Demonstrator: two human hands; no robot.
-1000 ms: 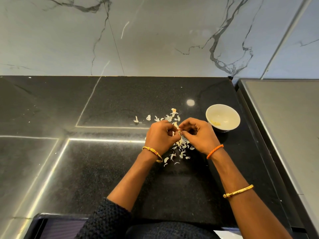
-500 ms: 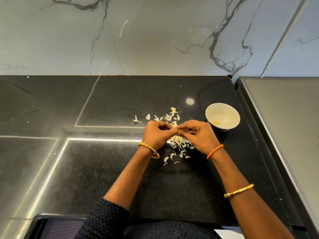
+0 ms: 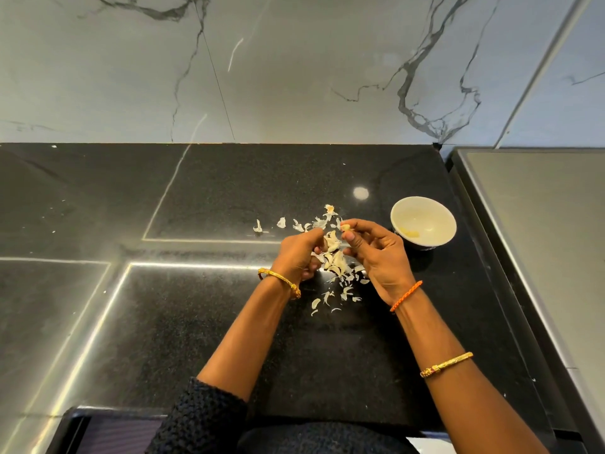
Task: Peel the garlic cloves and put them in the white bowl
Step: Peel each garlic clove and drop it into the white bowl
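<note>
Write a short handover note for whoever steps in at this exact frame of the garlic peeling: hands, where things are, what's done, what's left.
Right hand: pinches a small garlic clove between thumb and fingertips, just left of the white bowl.
Left hand: fingers curled down over the peel pile; whether it holds a scrap, I cannot tell.
Bowl: on the black counter, with at least one pale yellowish piece inside.
Done: many skins are shed, scattered between and beyond the hands.
Left: finish this clove if skin remains, drop it in the bowl, and check the pile for unpeeled cloves.

Glossy speckled black stone counter, polished veined marble wall, glazed white bowl, papery garlic skins
</note>
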